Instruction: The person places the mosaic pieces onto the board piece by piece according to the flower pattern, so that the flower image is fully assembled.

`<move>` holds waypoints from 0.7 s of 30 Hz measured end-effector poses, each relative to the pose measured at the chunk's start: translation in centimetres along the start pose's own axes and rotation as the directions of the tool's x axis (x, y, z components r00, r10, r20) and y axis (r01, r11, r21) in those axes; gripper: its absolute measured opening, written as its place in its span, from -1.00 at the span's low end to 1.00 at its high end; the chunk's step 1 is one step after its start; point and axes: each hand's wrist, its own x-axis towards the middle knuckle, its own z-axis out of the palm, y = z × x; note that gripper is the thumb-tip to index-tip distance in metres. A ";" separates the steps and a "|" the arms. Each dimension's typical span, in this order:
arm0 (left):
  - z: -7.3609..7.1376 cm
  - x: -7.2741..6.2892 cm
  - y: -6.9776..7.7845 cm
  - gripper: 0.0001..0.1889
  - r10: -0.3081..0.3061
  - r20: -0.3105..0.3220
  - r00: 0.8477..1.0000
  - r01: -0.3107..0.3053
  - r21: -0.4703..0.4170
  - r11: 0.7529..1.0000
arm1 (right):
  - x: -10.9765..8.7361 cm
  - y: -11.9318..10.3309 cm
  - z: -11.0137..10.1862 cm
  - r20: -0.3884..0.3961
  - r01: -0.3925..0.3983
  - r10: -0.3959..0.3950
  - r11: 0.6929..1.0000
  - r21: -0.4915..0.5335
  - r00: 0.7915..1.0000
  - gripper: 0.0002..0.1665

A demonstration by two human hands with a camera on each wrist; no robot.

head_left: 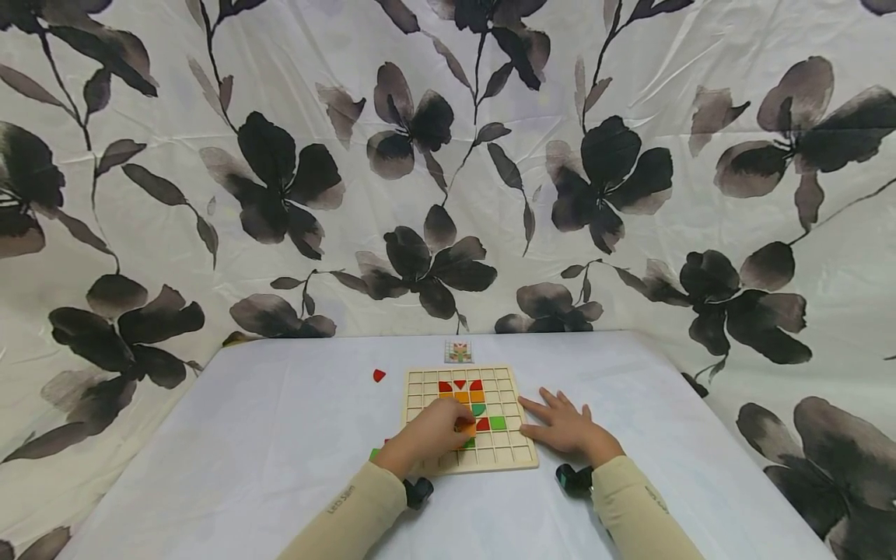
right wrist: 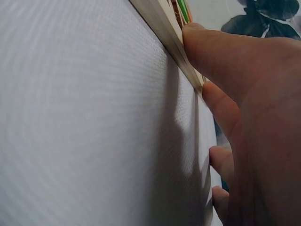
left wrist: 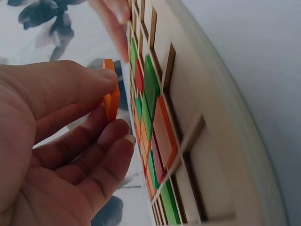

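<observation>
My left hand (head_left: 428,432) pinches a small orange tile (left wrist: 111,96) between thumb and fingers, just above the wooden grid board (head_left: 516,455). In the left wrist view the tile is held on edge, apart from the board. Red pieces (head_left: 476,385), orange squares (head_left: 477,397), a rounded green piece (head_left: 478,409) and a green square (head_left: 498,422) lie in the grid cells. The left hand hides some cells in the head view. My right hand (head_left: 567,426), fingers spread, rests at the board's right side, its thumb touching the rim.
A small pattern card (head_left: 459,352) lies behind the board on the white-covered table (head_left: 280,435). One loose red piece (head_left: 379,375) sits to the left. A green piece (head_left: 374,453) shows partly beside the left wrist. Floral cloth (head_left: 420,194) hangs behind.
</observation>
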 end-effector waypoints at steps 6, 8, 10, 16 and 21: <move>0.8 0.1 0.9 -0.74 -0.039 0.005 0.999 0.039 -0.007 0.999 | 0.0 0.1 0.0 -0.003 0.001 -0.001 1.000 -0.007 1.000 -0.22; 1.0 0.2 1.2 -0.74 -0.036 0.004 0.999 0.036 -0.010 0.999 | 0.1 0.1 0.0 -0.005 0.002 -0.002 1.000 -0.012 1.000 -0.22; 1.2 0.3 1.4 -0.75 -0.023 0.007 1.000 0.023 -0.006 1.000 | 0.1 0.2 0.1 -0.007 0.002 -0.003 1.000 -0.015 1.000 -0.22; 1.8 0.5 2.0 -0.81 0.006 0.009 1.000 -0.006 0.074 0.997 | 0.0 0.2 0.1 -0.015 0.011 -0.011 1.000 -0.019 1.000 -0.23; 2.1 0.5 2.4 -0.81 -0.005 0.009 1.000 0.003 0.114 0.993 | -0.1 0.0 0.0 -0.013 0.013 -0.013 1.000 -0.014 1.000 -0.23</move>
